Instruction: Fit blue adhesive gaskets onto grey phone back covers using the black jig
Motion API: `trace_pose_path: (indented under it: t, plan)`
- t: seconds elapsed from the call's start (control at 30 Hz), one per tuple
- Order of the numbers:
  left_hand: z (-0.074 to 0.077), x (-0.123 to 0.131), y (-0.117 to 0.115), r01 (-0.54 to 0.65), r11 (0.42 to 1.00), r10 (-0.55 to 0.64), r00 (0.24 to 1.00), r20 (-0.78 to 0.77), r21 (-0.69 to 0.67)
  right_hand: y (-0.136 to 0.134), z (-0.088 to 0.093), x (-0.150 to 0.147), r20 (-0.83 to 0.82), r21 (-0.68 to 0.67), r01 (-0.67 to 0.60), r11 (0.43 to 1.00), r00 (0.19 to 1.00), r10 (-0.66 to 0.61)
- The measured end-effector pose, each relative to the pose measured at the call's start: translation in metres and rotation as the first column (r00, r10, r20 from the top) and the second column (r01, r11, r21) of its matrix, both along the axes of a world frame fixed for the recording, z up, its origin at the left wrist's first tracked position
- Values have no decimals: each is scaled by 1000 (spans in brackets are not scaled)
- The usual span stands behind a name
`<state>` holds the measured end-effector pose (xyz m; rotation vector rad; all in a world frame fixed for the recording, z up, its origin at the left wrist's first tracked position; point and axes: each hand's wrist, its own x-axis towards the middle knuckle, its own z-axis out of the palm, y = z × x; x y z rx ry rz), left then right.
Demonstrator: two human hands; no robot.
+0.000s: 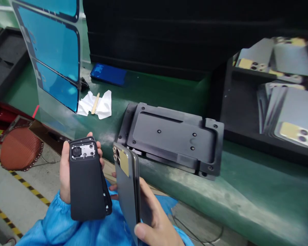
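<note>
My left hand [65, 171] is wrapped round a small stack of black phone-shaped panels [86, 188], whose top one has a silver camera plate. Beside it, my right hand [154, 213] grips several grey phone back covers [124, 191] on edge, with camera rings and a yellow film at their upper end. The two stacks are apart, both in front of the table's near edge. Beyond my right hand, a black fixture [174, 136] with a phone-shaped recess lies on the green table [251, 184]; nothing sits in the recess.
Blue adhesive sheets [51, 48] hang at the left. Behind the fixture are a white cloth [104, 105] with a wooden stick [95, 103] and a blue panel [109, 74]. A black tray [240, 102] holds grey covers [297, 109] at the right. A round brown stool [20, 148] stands lower left.
</note>
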<state>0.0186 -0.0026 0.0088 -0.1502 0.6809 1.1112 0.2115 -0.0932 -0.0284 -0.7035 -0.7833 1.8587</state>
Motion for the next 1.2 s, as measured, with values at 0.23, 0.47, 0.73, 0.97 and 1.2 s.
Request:
trace_pose_path:
  t: [0.23,0.47,0.73,0.97,1.2]
  plan:
    - [-6,-1,-1,130,990,-131,991,22,54,-3,2,4,26,-36,-1,999,1000,2]
    - [-7,0,-2,245,963,-256,962,91,114,-4,-2,5,37,-51,15,999,999,-13]
    - [-4,2,1,301,953,-295,946,137,-31,-5,-2,4,50,-86,-2,996,999,6]
    - [-6,3,-1,322,947,-318,940,122,-15,-6,-4,3,7,-70,-6,998,1000,6]
    - [-15,-4,1,387,920,-368,908,201,-60,-7,-6,2,13,-80,-9,997,1000,10]
